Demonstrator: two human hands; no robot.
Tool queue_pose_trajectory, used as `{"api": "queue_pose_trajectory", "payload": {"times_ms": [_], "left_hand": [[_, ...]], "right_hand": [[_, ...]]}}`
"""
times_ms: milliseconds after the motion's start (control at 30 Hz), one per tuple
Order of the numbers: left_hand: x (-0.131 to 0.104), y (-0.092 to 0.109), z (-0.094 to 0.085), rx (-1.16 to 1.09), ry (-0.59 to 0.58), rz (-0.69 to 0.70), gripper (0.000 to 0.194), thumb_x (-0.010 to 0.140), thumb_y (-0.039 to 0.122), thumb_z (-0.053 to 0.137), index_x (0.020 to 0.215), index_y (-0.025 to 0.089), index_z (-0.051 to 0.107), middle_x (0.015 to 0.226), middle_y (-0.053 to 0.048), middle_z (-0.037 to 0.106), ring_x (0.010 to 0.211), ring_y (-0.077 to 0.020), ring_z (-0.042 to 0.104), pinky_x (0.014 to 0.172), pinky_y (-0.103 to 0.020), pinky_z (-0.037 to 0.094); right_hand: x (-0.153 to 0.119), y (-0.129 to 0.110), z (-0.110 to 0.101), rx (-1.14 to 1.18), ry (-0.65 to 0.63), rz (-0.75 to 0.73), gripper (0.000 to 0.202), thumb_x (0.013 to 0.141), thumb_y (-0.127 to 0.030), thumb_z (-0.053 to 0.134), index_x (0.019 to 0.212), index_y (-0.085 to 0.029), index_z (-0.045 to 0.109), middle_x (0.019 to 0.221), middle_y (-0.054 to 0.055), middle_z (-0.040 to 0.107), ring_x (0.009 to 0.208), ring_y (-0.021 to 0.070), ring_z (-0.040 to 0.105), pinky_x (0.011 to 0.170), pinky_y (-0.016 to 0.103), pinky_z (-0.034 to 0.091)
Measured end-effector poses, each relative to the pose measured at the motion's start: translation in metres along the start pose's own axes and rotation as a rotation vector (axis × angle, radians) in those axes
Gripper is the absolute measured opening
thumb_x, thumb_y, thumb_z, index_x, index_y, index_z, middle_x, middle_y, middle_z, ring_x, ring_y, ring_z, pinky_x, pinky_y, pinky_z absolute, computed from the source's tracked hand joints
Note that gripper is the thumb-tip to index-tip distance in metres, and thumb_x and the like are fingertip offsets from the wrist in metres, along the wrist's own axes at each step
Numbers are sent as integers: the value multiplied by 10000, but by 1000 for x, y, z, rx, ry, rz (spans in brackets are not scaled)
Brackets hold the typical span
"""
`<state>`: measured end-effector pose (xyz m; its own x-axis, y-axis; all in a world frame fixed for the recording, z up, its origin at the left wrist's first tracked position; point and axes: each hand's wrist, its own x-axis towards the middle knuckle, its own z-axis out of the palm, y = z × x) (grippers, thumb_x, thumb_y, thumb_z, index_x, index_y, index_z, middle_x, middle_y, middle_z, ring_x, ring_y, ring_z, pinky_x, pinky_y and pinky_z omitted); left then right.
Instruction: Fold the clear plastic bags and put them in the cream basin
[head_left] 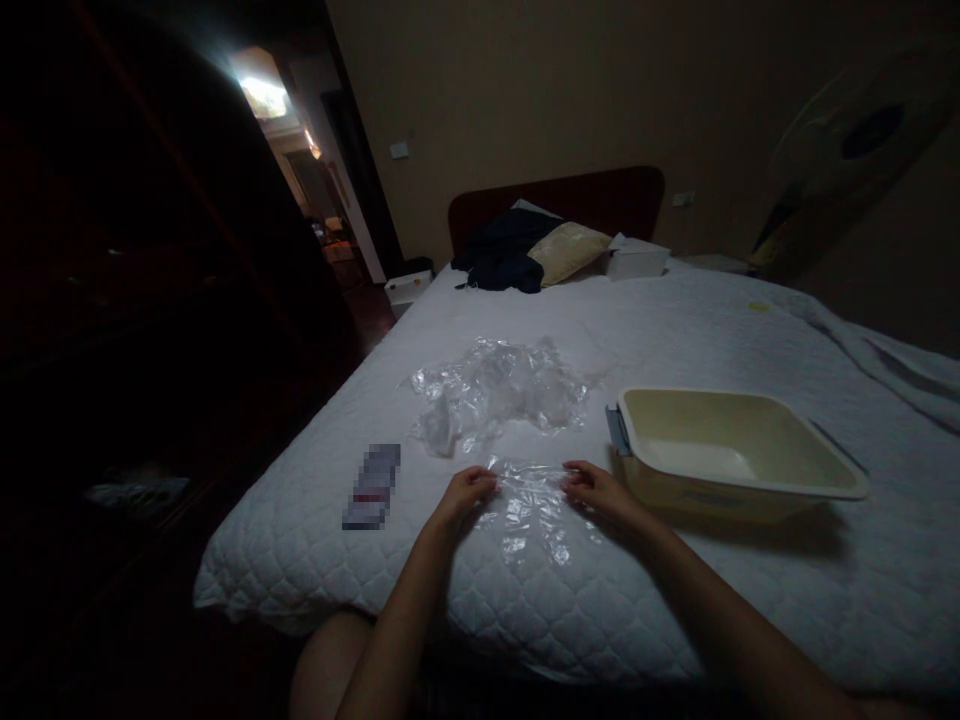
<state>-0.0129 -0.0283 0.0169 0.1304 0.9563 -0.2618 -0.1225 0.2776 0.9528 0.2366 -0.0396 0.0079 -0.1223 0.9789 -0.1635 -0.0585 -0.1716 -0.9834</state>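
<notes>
A clear plastic bag (531, 510) lies spread near the front edge of the bed, its upper edge stretched between my two hands. My left hand (471, 490) pinches the bag's upper left corner. At the upper right corner, my right hand (592, 488) has its thumb and fingers closed on the same plastic. Just beyond lies a loose heap of crumpled clear plastic bags (502, 390). To the right of my right hand stands a cream plastic basin (742, 490) with grey handles; its visible inside holds nothing.
The white quilted bed cover (315, 530) bears a pixelated flat object (373, 487) on the left. At the head are dark clothing (502, 250), a beige pillow (568, 250) and a white box (637, 258). A fan (862, 135) stands at the right, and a doorway opens at the left.
</notes>
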Motion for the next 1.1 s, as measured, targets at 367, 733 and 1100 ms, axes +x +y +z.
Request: {"api": "queue_pose_trajectory", "payload": {"times_ms": [367,733,1100], "left_hand": [[-4,6,-5,-86,-63,-12,276,585,333,720,747,152,590,713,-5,574,554,-73,516,564,-209,414],[0,1,-13,-53,-90,-9,312,572,203,716,863,149,619,713,-18,582,613,-98,535,583,-212,431],[-1,-1,-12,-36,-67,5,205,540,146,695,720,142,597,662,3,570,600,-92,535,567,-202,416]], "right_hand": [[5,1,-3,-163,-25,-44,231,595,-322,657,728,-151,577,601,-22,537,515,88,466,479,214,324],[-1,-6,7,-136,9,-22,310,541,-354,696,748,-172,556,600,-30,522,487,89,448,456,217,323],[1,2,8,-190,-4,-147,216,626,-334,623,738,-163,554,662,1,551,602,125,501,535,229,374]]}}
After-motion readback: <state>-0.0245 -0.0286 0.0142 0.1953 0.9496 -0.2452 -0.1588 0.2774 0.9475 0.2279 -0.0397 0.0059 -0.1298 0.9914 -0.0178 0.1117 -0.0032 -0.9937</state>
